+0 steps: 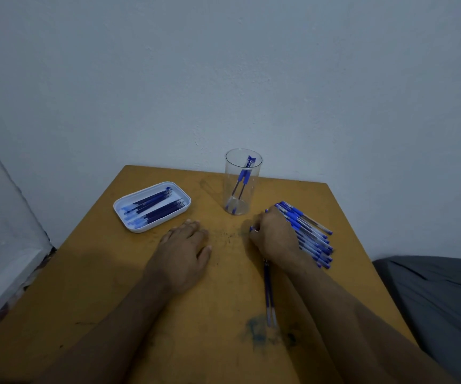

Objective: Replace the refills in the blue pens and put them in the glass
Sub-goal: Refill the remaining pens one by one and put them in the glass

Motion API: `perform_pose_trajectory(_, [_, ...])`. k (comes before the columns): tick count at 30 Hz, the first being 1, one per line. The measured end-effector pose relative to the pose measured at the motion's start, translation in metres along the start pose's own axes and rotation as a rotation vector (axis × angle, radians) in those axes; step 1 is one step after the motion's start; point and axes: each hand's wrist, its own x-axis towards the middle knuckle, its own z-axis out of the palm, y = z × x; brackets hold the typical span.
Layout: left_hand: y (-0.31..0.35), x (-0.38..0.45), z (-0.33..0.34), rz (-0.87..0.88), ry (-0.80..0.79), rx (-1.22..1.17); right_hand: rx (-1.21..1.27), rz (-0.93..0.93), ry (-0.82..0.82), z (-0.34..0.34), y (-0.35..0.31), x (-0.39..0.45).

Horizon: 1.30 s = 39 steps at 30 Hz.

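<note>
I'm looking down over a worn yellow surface (99, 273) pushed against a pale wall (223, 65). My left hand (183, 254) lies flat on the wood, palm down, fingers straight and relaxed, holding nothing. My right hand (273, 236) sits on the near end of the row of blue pens (311, 234), fingers curled down at the left end of the row; a bit of blue pokes out by the fingertips, so the grip looks closed on a pen there, though the fingers hide most of it. The pens lie side by side, fanned out to the right of that hand.

Straight ahead, near the far edge, the clear glass (241, 184) stands upright, and I see two blue pens (241, 180) leaning inside it. It stands just beyond the right hand, not touching it.

Off to the left, well apart from the glass, a white tray (121, 209) holds a batch of dark blue refills (154, 207) lying roughly parallel. Under my right forearm, two loose refills (268, 295) lie on the surface, pointing toward me, ending at a blue ink smudge (259, 332). Grey cloth (431, 300) shows at the right edge.
</note>
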Motion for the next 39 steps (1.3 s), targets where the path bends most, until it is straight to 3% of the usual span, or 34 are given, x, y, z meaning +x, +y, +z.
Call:
perform_pose_trajectory(9, [0.002, -0.001, -0.001, 0.004, 0.013, -0.025, 0.194, 0.016, -0.044, -0.025, -0.005, -0.005])
perform_pose_trajectory(14, [0.002, -0.014, -0.005, 0.068, 0.200, -0.168, 0.213, -0.057, -0.011, -0.046, -0.029, -0.027])
perform_pose_trajectory(18, [0.023, -0.031, -0.017, 0.053, 0.127, -0.509, 0.621, 0.049, -0.195, -0.050, -0.042, -0.055])
perform_pose_trajectory(23, [0.038, -0.035, -0.025, -0.218, 0.069, -0.929, 1.167, 0.352, -0.353, -0.030, -0.039, -0.078])
perform_pose_trajectory(26, [0.039, -0.028, -0.023, -0.415, 0.089, -1.156, 1.333, 0.389, -0.369, -0.022, -0.039, -0.081])
perform_pose_trajectory(31, [0.040, -0.029, -0.022, -0.258, -0.052, -0.957, 1.485, 0.324, -0.376, -0.016, -0.038, -0.079])
perform_pose_trajectory(35, [0.031, -0.026, -0.026, -0.211, -0.229, -0.953, 1.521, 0.307, -0.410, -0.013, -0.037, -0.078])
perform_pose_trajectory(39, [0.023, -0.026, -0.029, -0.181, -0.264, -0.880, 1.464, 0.255, -0.416, -0.011, -0.033, -0.078])
